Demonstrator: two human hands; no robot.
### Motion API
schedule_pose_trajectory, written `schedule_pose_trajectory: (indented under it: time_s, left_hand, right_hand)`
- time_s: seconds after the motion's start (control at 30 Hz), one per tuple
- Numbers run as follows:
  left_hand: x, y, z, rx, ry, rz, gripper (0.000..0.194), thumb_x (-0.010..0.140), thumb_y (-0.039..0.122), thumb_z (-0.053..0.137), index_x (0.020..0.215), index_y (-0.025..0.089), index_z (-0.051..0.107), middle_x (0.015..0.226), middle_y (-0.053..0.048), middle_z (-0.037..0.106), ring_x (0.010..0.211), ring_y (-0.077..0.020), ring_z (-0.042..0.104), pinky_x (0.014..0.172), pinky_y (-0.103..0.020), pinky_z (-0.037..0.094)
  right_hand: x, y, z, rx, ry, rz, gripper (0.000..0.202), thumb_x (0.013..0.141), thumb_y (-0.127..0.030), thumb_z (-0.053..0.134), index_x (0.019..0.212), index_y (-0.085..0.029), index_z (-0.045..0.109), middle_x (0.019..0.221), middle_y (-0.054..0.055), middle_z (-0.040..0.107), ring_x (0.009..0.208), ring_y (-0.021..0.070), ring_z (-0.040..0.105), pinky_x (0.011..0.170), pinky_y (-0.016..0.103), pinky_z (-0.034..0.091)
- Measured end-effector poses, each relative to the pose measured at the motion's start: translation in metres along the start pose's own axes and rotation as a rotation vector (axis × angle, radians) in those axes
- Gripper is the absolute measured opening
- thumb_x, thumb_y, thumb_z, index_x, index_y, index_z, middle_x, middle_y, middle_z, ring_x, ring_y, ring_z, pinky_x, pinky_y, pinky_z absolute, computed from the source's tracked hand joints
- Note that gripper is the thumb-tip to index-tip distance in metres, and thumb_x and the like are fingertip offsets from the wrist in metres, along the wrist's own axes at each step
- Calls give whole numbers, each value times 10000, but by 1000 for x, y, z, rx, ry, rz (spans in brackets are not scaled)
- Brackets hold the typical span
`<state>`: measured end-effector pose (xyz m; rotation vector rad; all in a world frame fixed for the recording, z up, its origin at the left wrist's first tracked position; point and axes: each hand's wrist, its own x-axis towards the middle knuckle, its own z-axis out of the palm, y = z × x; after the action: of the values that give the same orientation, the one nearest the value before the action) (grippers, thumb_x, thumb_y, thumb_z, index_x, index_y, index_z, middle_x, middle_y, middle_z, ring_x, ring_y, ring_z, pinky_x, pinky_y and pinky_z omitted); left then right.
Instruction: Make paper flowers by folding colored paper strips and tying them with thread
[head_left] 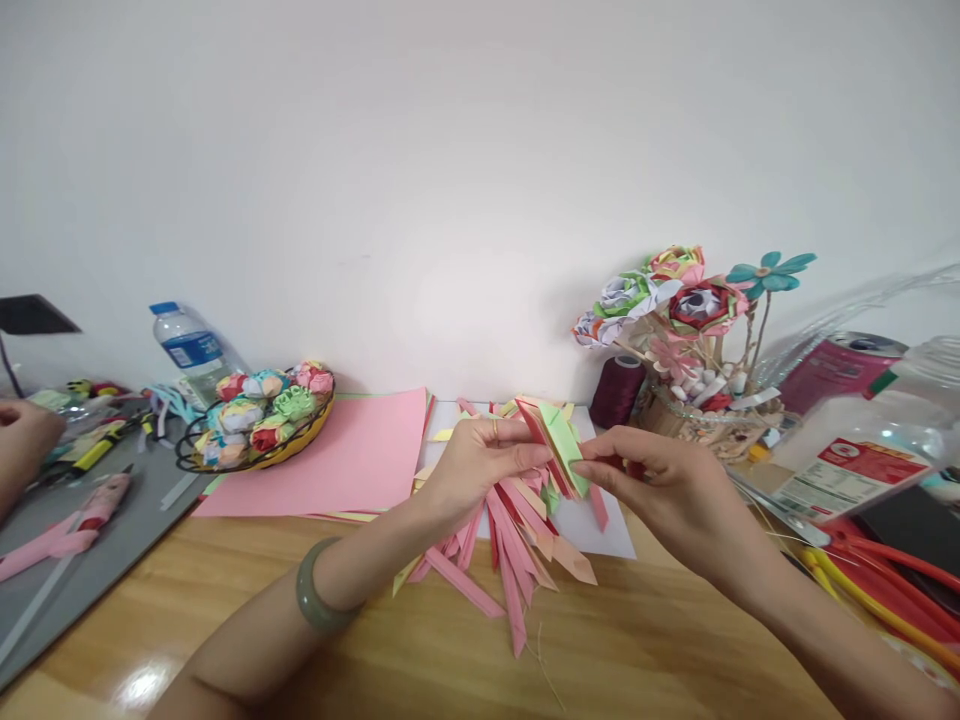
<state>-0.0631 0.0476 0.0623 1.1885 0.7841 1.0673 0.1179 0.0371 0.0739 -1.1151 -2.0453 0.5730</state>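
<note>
On the left, a shallow basket [319, 428] with a dark wire rim and yellow side is heaped with paper flowers [271, 436] in red, white, green and pale blue; on the right, a tan holder [651, 412] carries paper roses [705, 305], a teal flower [771, 272] and small pale rolls. A clear jar [806, 440] with a red-and-white label stands near the right edge, in front of a pink can [836, 375]; what either contains I cannot tell. Between these groups, the left hand [480, 465] and right hand [660, 465] have a folded paper bundle [562, 445], red and green, pinched in their fingertip grip from either side, above a pile of folded strips [514, 570] on a white sheet [611, 535] and the wooden desk [420, 660]. Pink paper [360, 450] lies beside the pile, partly under the basket, and a blue-capped bottle [191, 345] stands behind the basket. A dark thread spool [617, 390] stands beside the holder; red handles [892, 555] and yellow handles [832, 578] crowd near the right forearm. The hands hide part of the pile and bundle. At the left, another person's hand [26, 440] is cut off by the picture's edge above a grey mat [127, 535] with a pink tool [82, 522]; its grip I cannot tell.
</note>
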Motion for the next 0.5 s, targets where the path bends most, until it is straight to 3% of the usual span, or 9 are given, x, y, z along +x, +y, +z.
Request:
schedule_pose_trajectory:
  time_s: [0.13,0.3,0.5]
  left_hand:
    - [0,-3,-1,45,-14,32,218,643,257,691,843,170,701,797,-40,670,741,-127,579,714,-253,440]
    - [-1,-4,0,125,-63,87,201,662,271,673,835,173,701,788,-33,631,778,-143,557,746,-279,432]
    - [-2,-2,2,190,-93,113,165,653,291,675,717,140,690,699,-33,585,784,-160,547,765,-300,429]
  right_hand:
    - [0,-1,-4,34,-54,95,187,789,-346,531,705,-193,597,615,-5,596,537,120,488,489,230,364]
    - [0,-3,-4,-20,-48,75,191,773,-340,549,657,-189,572,584,-20,570,513,104,455,473,218,338]
    - [2,1,-7,13,-161,139,185,762,-344,541,660,-192,568,571,-25,533,508,104,440,454,216,332]
